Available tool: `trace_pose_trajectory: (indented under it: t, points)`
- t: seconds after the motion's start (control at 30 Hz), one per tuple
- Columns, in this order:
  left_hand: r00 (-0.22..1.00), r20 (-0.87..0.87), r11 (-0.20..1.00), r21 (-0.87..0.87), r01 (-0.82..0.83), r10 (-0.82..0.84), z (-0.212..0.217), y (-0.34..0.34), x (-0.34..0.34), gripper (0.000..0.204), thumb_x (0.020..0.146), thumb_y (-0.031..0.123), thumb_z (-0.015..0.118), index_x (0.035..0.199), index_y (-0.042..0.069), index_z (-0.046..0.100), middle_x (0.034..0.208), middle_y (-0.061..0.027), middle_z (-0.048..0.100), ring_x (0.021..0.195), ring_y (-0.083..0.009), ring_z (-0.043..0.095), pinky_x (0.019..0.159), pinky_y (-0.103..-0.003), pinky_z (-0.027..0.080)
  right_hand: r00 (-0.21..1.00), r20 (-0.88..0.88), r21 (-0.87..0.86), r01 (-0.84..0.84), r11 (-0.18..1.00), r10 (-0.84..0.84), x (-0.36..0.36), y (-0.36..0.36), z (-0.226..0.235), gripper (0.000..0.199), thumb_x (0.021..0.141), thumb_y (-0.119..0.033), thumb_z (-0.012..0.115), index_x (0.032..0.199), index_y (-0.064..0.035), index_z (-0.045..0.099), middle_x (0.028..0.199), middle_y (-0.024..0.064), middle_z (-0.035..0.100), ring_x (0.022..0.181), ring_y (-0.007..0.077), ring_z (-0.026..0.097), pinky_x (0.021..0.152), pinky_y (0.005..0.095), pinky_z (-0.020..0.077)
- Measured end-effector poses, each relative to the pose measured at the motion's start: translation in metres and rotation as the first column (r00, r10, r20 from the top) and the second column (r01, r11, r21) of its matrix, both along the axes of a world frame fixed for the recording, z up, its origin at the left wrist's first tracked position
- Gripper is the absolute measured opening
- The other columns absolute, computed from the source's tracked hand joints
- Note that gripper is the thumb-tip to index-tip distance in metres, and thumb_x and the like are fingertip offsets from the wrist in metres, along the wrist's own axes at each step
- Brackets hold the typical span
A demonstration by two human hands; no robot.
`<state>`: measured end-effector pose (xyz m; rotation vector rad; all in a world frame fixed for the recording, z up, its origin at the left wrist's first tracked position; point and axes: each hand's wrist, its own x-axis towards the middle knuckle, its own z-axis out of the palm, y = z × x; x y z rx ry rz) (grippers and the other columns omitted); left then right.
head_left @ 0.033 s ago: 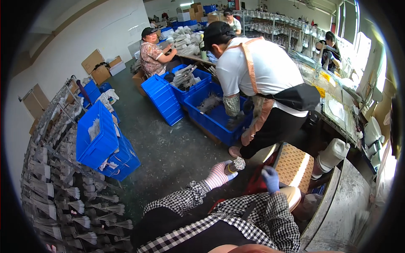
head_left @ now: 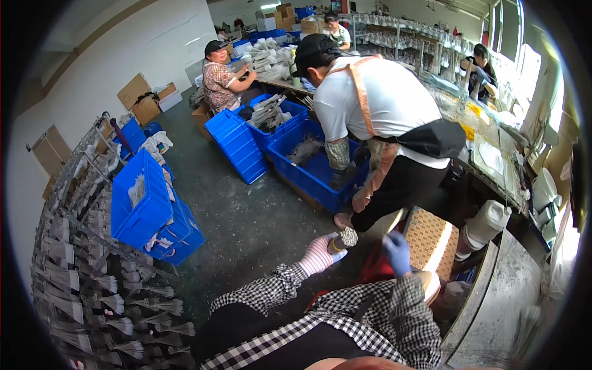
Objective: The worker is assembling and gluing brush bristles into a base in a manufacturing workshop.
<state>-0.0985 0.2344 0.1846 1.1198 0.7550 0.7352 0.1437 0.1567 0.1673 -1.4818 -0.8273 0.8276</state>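
Nearest, the left hand [head_left: 317, 255], in a pink-and-white striped glove, has its fingers clamped around a rounded bundle with a pale, knobbly end [head_left: 348, 237], held above the dark grey floor [head_left: 237, 225]. To its right, the right hand [head_left: 396, 254], in a blue glove, is raised near a tan, checked square panel [head_left: 431, 242] (it is blurred, so I cannot tell whether its fingers are apart or together). Left stands a metal rack of pale-bristled brushes [head_left: 114, 302]. Farther, a white-shirted person [head_left: 388, 98] bends over an open blue plastic bin [head_left: 293, 168]; beyond, pale bundles heap a table [head_left: 279, 81].
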Motion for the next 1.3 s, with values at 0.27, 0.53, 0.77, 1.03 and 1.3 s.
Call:
trace_pose_trajectory:
  t: [0.27, 0.53, 0.77, 1.03, 1.3]
  points:
    - [0.961, -0.274, 0.940, 0.317, 0.125, -0.036, 0.043, 0.005, 0.015, 0.052, 0.082, 0.003, 0.073, 0.128, -0.002, 0.050, 0.122, -0.0077, 0.063, 0.110, -0.0131, 0.061, 0.098, -0.030, 0.048, 0.967, 0.121, 0.097, -0.235, 0.967, 0.223, -0.006, 0.038, 0.092, 0.027, 0.089, -0.013, 0.070, 0.112, 0.0008, 0.065, 0.086, -0.0003, 0.065, 0.078, 0.0067, 0.058, 0.073, 0.0239, 0.0497]
    - [0.935, -0.353, 0.945, 0.317, 0.084, 0.036, 0.020, 0.011, 0.008, 0.056, 0.078, 0.015, 0.082, 0.125, 0.000, 0.055, 0.115, -0.0075, 0.066, 0.103, -0.0123, 0.062, 0.093, -0.029, 0.050, 0.991, 0.022, -0.077, -0.130, 0.989, 0.132, 0.003, -0.020, 0.009, 0.020, 0.088, -0.016, 0.071, 0.100, -0.0014, 0.068, 0.083, 0.0005, 0.068, 0.075, 0.0078, 0.060, 0.071, 0.0255, 0.0504]
    - [0.988, -0.070, 0.855, 0.512, -0.081, 0.136, 0.063, 0.033, 0.006, 0.014, 0.082, 0.002, 0.076, 0.086, 0.004, 0.063, 0.082, -0.0023, 0.068, 0.073, -0.0097, 0.062, 0.070, -0.027, 0.052, 0.608, 0.767, 0.154, -0.485, 0.861, 0.206, 0.037, -0.001, 0.283, 0.022, 0.087, -0.023, 0.070, 0.084, -0.0023, 0.063, 0.075, 0.0077, 0.065, 0.067, 0.0158, 0.062, 0.062, 0.0305, 0.0501]
    - [0.995, -0.050, 0.801, 0.598, -0.042, 0.089, 0.054, 0.047, 0.040, 0.017, 0.080, -0.001, 0.076, 0.091, 0.004, 0.066, 0.086, -0.0029, 0.068, 0.079, -0.0107, 0.063, 0.078, -0.028, 0.052, 0.221, 0.824, -0.461, -0.273, 0.844, 0.521, 0.007, -0.017, 0.222, 0.043, 0.071, -0.039, 0.075, 0.095, -0.0033, 0.068, 0.098, 0.0105, 0.067, 0.096, 0.0273, 0.065, 0.074, 0.0385, 0.0539]
    - [0.996, -0.086, 0.820, 0.572, 0.031, 0.023, 0.056, 0.046, 0.041, 0.024, 0.077, 0.005, 0.081, 0.093, 0.006, 0.063, 0.083, -0.0001, 0.066, 0.079, -0.0095, 0.061, 0.076, -0.029, 0.050, 0.238, 0.943, -0.113, -0.424, 0.899, 0.231, -0.001, -0.010, 0.161, 0.039, 0.070, -0.029, 0.078, 0.095, -0.0049, 0.061, 0.080, 0.0136, 0.059, 0.076, 0.0336, 0.064, 0.071, 0.0398, 0.0545]
